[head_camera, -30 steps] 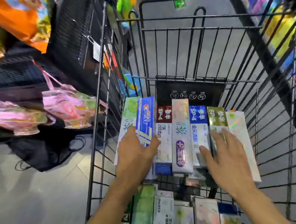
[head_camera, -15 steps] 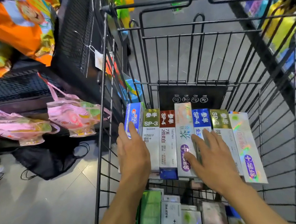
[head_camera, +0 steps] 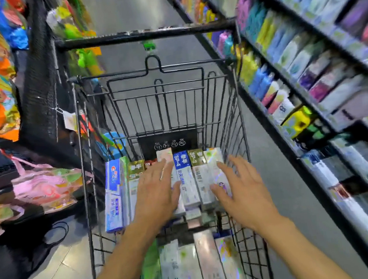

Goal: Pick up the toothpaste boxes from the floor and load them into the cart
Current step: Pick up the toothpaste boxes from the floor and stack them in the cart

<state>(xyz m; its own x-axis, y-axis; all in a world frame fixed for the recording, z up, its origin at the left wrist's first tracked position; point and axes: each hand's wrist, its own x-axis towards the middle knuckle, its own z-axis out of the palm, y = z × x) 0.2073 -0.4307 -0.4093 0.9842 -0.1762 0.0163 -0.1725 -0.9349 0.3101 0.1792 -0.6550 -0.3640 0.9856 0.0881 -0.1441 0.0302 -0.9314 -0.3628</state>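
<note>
My left hand lies flat, fingers straight, on a row of toothpaste boxes in the far end of the wire cart. My right hand is spread wide at the row's 3 o'clock end, thumb touching the outermost box. I count seven boxes side by side in that row, the blue one at 9 o'clock. A second row of four or five boxes lies at 6 o'clock, nearer me
</note>
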